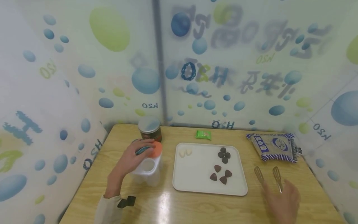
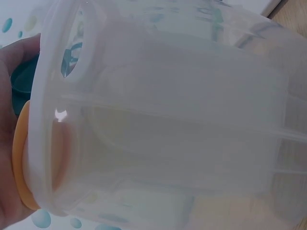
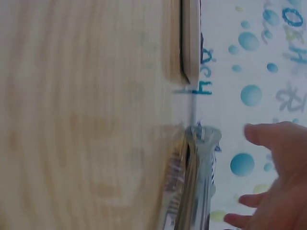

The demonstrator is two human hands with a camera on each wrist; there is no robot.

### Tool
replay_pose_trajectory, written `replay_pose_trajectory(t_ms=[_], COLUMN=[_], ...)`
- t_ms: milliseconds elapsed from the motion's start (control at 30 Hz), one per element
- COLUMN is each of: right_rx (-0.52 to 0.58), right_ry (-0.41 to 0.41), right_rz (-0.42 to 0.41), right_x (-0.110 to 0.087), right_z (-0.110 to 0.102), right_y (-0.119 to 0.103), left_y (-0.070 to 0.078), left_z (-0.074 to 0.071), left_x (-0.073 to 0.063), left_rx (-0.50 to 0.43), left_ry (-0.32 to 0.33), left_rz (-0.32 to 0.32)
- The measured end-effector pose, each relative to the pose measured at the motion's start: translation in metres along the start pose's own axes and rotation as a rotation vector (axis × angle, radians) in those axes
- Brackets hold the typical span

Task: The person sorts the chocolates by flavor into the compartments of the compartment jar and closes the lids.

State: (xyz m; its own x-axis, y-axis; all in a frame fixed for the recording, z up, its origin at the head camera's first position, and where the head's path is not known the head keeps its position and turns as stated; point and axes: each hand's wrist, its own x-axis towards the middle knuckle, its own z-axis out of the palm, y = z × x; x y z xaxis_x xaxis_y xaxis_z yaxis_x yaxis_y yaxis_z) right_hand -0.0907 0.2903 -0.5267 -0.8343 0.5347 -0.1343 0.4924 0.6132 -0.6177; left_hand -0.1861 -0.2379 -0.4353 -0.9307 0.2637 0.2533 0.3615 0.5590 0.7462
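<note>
In the head view my left hand (image 1: 133, 156) is over a translucent container (image 1: 149, 174) with several compartments. Its thumb and fingers curl round a teal lid (image 1: 143, 150) at the container's top. An orange lid (image 1: 157, 150) sits beside it on the rim, and one round opening faces up in front. The left wrist view is mostly filled by the container wall (image 2: 182, 129). My right hand (image 1: 283, 199), blurred, is above a metal utensil (image 1: 277, 177) with two slotted heads, like tongs. In the right wrist view its thumb and fingers are spread, apart from the metal utensil (image 3: 204, 163).
A white tray (image 1: 195, 174) holds two pale pieces (image 1: 185, 152), several black pieces (image 1: 224, 155) and several brown triangular pieces (image 1: 223, 179). Behind are a dark can (image 1: 152, 136) with a silver lid and a green packet (image 1: 203, 134). A striped bag (image 1: 274, 146) lies at right.
</note>
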Motion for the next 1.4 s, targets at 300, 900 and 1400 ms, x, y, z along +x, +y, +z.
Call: replay_pose_trajectory(t_ms=[300,900,1400], right_rx=[-0.269,-0.161,-0.226], right_ry=[-0.15,-0.349,-0.451], right_rz=[0.08,-0.058,-0.198], right_x=[-0.003,0.007,-0.009], right_z=[-0.004,-0.017,0.0], right_y=[0.036,0.034,0.006], left_y=[0.002,0.002,0.001], left_z=[-0.002,-0.002,-0.001], left_x=[-0.001,-0.001,0.001], left_rx=[-0.013,-0.014,-0.028], left_ry=[-0.008,-0.006,-0.008], left_rz=[-0.012,-0.022,-0.015])
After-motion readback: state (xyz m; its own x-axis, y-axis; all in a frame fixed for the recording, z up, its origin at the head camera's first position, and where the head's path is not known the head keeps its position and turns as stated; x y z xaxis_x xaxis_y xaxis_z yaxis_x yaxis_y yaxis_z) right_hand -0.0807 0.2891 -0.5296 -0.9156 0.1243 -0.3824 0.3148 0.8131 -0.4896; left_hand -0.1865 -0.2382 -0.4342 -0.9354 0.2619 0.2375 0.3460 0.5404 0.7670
